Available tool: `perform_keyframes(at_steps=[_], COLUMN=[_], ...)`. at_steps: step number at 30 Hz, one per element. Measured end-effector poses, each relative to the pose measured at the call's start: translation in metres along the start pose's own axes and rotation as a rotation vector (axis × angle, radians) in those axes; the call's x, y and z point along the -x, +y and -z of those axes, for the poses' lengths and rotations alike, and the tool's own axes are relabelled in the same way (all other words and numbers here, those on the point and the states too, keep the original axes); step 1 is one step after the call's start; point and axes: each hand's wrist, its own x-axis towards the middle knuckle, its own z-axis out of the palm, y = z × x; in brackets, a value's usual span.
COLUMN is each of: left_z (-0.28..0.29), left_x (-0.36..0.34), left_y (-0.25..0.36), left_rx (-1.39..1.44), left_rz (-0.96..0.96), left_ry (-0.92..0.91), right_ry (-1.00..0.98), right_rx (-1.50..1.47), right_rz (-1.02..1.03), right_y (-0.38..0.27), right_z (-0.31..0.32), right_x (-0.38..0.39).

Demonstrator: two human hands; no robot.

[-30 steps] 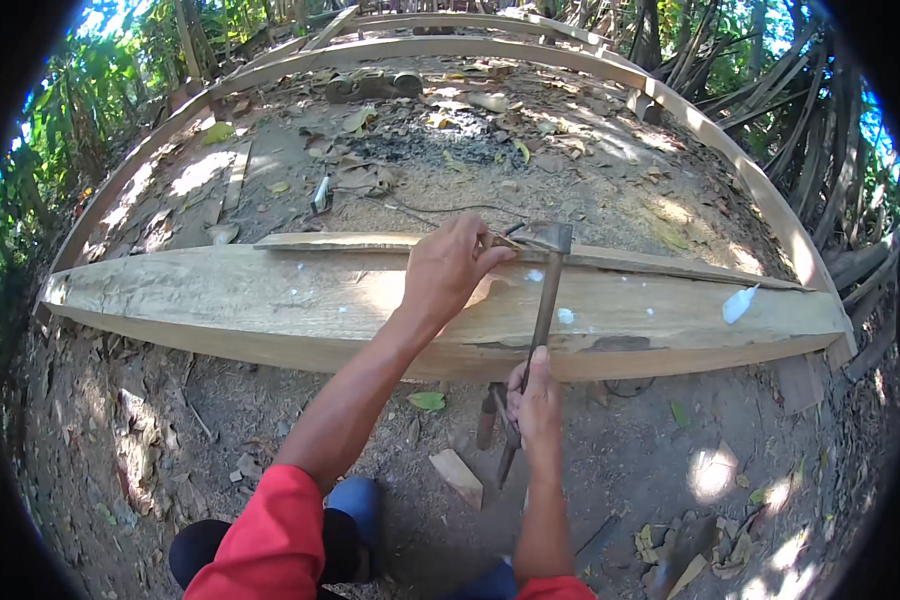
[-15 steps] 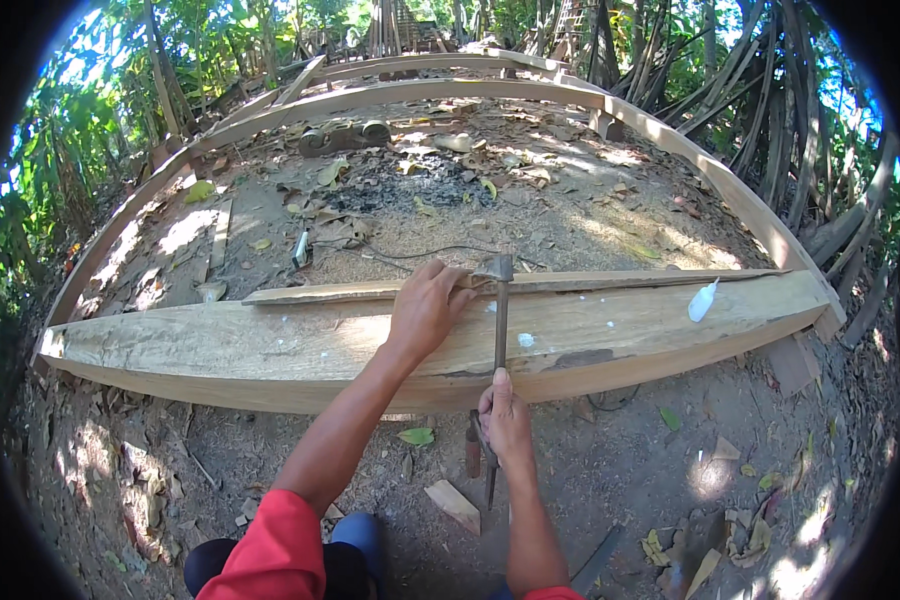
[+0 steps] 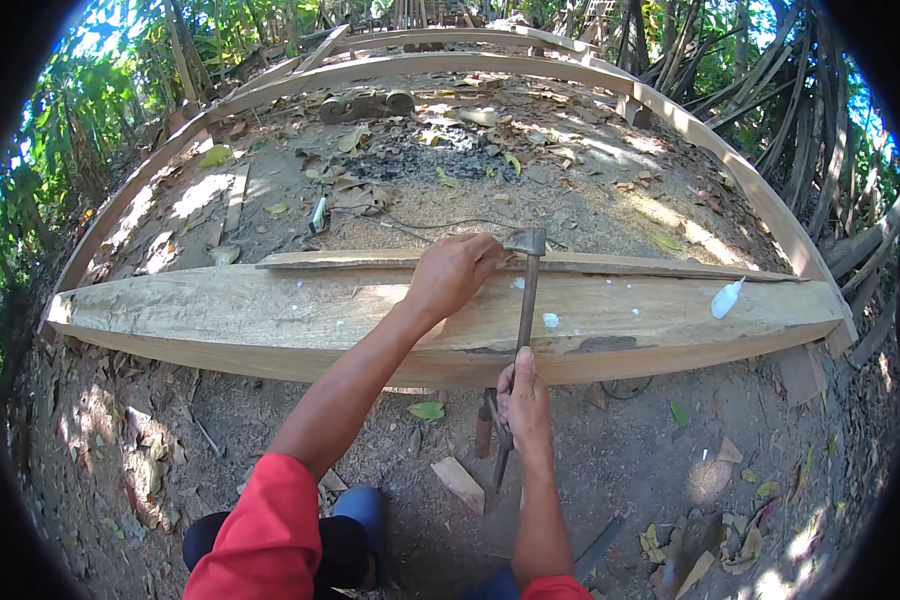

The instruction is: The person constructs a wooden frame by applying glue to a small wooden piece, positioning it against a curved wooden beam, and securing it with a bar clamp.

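Note:
My left hand (image 3: 455,272) is closed at the edge of a thin plank (image 3: 635,265) lying along the top of a long, pale wooden beam (image 3: 190,305) with tapered ends; something small in its fingers is mostly hidden. Just right of it is the metal head (image 3: 526,240) of a hammer-like tool. My right hand (image 3: 525,400) is closed on that tool's long dark handle (image 3: 529,305), in front of the beam. A white squeeze bottle (image 3: 727,298) lies on the beam's right part, near several white patches.
Wooden rails (image 3: 390,68) form a frame beyond the beam, over dirt strewn with leaves, a charred patch (image 3: 430,160), a dark cord (image 3: 440,222) and short logs (image 3: 365,105). Offcuts (image 3: 458,485) and a dark blade-like piece (image 3: 600,545) lie near my feet. Trees and dry fronds surround the area.
The tool's head has shifted slightly left, closer to my left fingers. My left hand stays at the plank edge and my right hand keeps its grip. The view has tilted up and back down.

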Motion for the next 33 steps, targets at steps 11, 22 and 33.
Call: perform_keyframes(at_steps=[11, 22, 33], left_z=[-0.001, 0.001, 0.001], left_x=[-0.001, -0.003, -0.004], left_y=[-0.002, -0.008, -0.012], left_rx=[0.060, 0.112, 0.143], left_rz=[0.020, 0.011, 0.069], left_ry=[-0.044, -0.059, -0.108], right_ry=[0.005, -0.009, -0.011], right_rx=[-0.010, -0.111, -0.085], right_rz=[0.006, -0.029, -0.007], right_y=[0.000, -0.003, -0.004], right_z=[0.004, 0.003, 0.002], right_x=[0.001, 0.003, 0.002])
